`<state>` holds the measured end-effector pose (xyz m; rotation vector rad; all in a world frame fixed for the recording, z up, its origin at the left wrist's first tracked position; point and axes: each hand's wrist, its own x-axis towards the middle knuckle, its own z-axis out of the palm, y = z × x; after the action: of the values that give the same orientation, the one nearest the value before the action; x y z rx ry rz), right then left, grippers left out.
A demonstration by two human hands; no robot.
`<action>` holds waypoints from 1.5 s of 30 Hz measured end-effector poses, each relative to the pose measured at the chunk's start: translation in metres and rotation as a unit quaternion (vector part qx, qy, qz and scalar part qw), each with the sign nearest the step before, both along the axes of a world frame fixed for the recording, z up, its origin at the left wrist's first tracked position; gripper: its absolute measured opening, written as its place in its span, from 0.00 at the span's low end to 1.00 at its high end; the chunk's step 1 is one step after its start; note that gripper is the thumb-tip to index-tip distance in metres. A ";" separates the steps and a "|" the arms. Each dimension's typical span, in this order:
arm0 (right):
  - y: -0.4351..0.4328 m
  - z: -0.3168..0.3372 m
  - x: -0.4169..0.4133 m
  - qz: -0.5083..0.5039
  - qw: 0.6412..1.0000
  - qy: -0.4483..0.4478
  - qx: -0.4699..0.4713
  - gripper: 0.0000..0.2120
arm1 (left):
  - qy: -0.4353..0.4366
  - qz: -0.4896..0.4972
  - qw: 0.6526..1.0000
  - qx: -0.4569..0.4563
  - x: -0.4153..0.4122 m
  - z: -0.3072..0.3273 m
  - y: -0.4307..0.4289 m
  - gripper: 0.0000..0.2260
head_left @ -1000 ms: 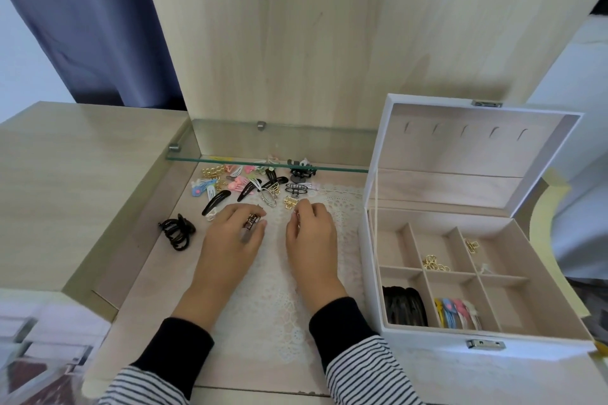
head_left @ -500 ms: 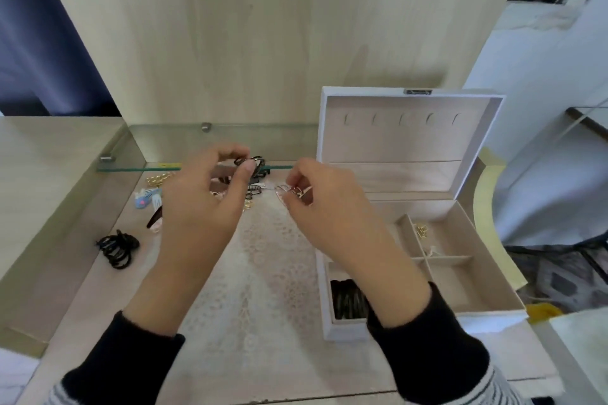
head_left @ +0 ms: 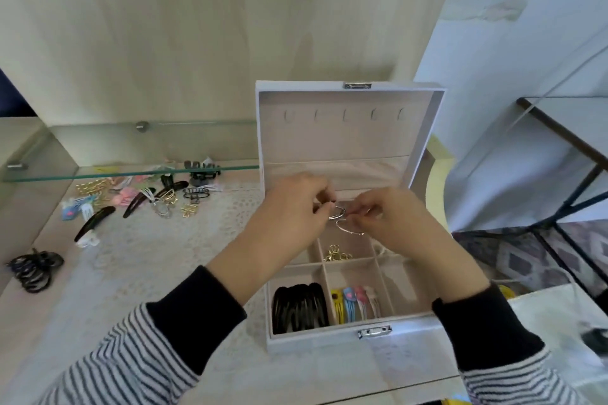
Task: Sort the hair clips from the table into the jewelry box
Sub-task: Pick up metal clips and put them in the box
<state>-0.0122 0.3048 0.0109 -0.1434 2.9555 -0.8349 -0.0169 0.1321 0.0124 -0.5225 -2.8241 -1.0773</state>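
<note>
Left hand (head_left: 292, 207) and right hand (head_left: 393, 220) have moved off the table to above the jewelry box (head_left: 329, 344). They are close together, each pinching silver clips (head_left: 339, 212). Release probably next. Unsorted clips (head_left: 148, 197) remain well left of them.

Both hands (head_left: 289, 207) (head_left: 393, 219) pinch clips (head_left: 348, 229), perhaps silver

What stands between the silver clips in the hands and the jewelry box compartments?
Nothing visible. The lid stands open, and the left hand and right hand pinch the silver clips right above the back compartments of the jewelry box. The hands partly hide the cells directly beneath.
</note>
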 end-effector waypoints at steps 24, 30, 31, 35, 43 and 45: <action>-0.004 -0.034 0.004 0.011 0.980 0.075 0.185 0.09 | 0.074 0.015 0.933 -0.351 -0.009 -0.028 0.020 0.11; 0.003 -0.028 0.004 -0.006 0.986 0.087 0.142 0.10 | 0.079 0.001 0.941 -0.330 -0.006 -0.028 0.015 0.12; 0.004 -0.027 0.004 -0.009 0.987 0.093 0.131 0.10 | 0.083 -0.001 0.945 -0.317 -0.005 -0.028 0.013 0.12; 0.003 -0.026 0.004 -0.017 0.991 0.110 0.079 0.10 | 0.127 -0.007 0.954 -0.272 0.003 -0.023 0.003 0.11; -0.021 -0.027 0.010 0.008 0.988 0.155 -0.020 0.11 | 0.242 -0.049 0.956 -0.156 0.023 -0.029 -0.030 0.14; -0.034 -0.024 0.015 0.006 0.982 0.183 -0.035 0.12 | 0.250 -0.048 0.960 -0.115 0.030 -0.031 -0.040 0.14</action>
<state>0.0030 0.2711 -0.0132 -0.3541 3.2566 -1.0110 0.0127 0.0925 -0.0186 -0.8260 -2.4941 -0.5227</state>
